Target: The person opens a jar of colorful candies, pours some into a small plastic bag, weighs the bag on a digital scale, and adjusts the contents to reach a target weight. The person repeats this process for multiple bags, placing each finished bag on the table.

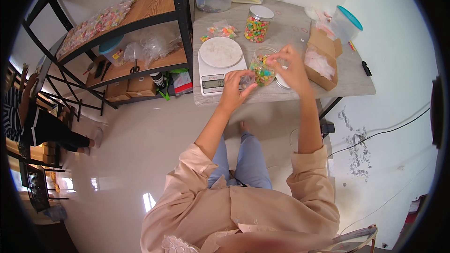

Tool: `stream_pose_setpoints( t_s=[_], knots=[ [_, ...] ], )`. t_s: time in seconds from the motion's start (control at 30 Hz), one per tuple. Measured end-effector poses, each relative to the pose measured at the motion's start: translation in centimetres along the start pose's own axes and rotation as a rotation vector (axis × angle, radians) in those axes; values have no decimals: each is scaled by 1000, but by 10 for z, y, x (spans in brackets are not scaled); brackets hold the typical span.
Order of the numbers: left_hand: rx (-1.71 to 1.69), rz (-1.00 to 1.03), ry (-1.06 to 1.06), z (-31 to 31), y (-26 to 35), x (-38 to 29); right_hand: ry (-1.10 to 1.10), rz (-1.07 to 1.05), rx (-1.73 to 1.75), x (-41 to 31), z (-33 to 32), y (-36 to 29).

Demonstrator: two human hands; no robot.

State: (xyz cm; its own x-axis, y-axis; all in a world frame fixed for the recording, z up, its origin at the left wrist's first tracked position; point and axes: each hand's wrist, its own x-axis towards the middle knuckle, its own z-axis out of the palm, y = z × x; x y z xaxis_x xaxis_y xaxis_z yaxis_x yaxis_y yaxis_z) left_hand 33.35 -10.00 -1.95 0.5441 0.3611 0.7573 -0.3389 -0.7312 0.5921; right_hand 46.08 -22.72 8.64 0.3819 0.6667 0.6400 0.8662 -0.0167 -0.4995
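Observation:
An open clear jar (263, 76) of small colorful candies stands near the table's front edge. My right hand (292, 66) is at its mouth, thumb and fingertips pinched on what looks like a yellow candy. To the jar's left, my left hand (232, 89) holds a small clear plastic bag (247, 80) against the jar's side; the bag's contents are hard to make out. A silver lid (282, 81) lies beside the jar, partly behind my right hand. Left of the jar sits a white digital kitchen scale (220, 52) with a bare round platform.
Behind the scale lie small candy packets (222, 31) and a closed candy jar (257, 28). A cardboard box (325, 79) of clear bags is at right, with a black marker (366, 68) beyond. A shelf rack (154, 3) adjoins the table; another person (45, 126) stands far left.

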Motion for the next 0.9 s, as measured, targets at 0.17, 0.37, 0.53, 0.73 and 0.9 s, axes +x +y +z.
stream_pose_setpoints(
  t_s=[0.17, 0.37, 0.53, 0.73, 0.9],
  knots=[
    [-10, -31, 16, 1, 0, -3, -178, 4, -147, -19, 21, -27],
    [-29, -36, -15, -1, 0, 0, -25, -11, -186, -11, 20, -12],
    [-25, -32, -5, -1, 1, 0, -80, 100, -378, 5, 8, 22],
    [-27, -26, -3, 0, 1, 0, -642, 287, -495, 43, 5, 37],
    [-11, -28, -21, -1, 0, 0, -846, 281, -763, 65, 14, 38]
  ],
)
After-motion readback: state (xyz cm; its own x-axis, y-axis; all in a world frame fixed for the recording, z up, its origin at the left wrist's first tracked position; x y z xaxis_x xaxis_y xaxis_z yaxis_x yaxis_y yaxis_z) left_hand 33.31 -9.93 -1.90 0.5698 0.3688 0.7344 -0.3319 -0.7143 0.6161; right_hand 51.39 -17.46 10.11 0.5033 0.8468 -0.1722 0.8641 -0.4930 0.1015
